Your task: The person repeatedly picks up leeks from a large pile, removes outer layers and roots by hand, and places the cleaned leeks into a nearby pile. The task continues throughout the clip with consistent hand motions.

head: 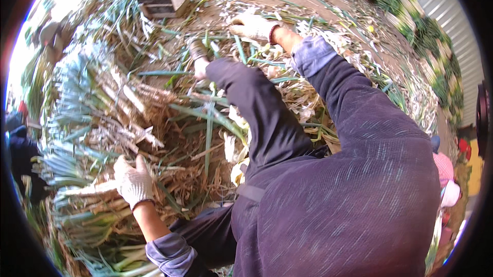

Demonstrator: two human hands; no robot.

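Note:
My left hand, in a white knit glove, rests at the near side of a long pile of leeks. A pale leek stalk runs in under it from the left, and the palm side is hidden, so I cannot tell whether the fingers close around the stalk. Farther up, my right hand, also gloved, reaches out over stripped leaves and skins on the ground. Its fingers point left, and no held object shows. Between my hands is my bent leg in dark trousers.
A small dark wooden box or stool stands beyond my foot. More leeks are stacked along a corrugated wall. Another person in pink is at the right edge; a dark-clothed person is at the left.

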